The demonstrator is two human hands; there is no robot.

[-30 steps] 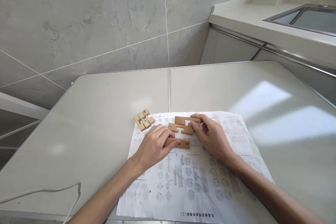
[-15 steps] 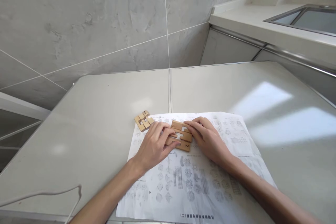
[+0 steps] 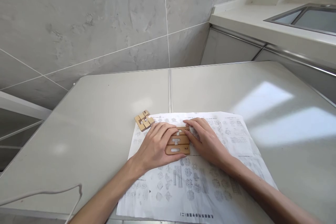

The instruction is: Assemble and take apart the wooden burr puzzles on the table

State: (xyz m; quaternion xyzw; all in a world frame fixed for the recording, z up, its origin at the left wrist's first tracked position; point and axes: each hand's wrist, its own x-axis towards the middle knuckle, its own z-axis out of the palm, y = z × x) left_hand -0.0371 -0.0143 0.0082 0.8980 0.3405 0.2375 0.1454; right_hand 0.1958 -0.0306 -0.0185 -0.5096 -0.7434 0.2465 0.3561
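Three flat wooden puzzle pieces with cut-out slots lie side by side on the printed paper sheet (image 3: 181, 203). The nearest wooden puzzle piece (image 3: 181, 149) has a long rounded slot and a black 2. My left hand (image 3: 157, 141) curls round the left side of the row, thumb along the near edge and fingertips at the far edge. At the right end, my right hand (image 3: 207, 138) holds the farthest piece between thumb and fingers, partly hiding it. Just beyond my left hand lies a cluster of wooden puzzle pieces (image 3: 145, 124), one marked 3.
The sheet carries small printed figures and lies on a glossy pale table (image 3: 105, 112) with a seam down its middle. A white cable (image 3: 52, 191) runs over the near left corner. Behind stands a grey tiled wall (image 3: 118, 17); a counter with a sink (image 3: 312, 17) is at the right.
The tilted row of pieces has been turned straight and its edges lined up. My left hand has spread round it, its thumb moving to the near edge.
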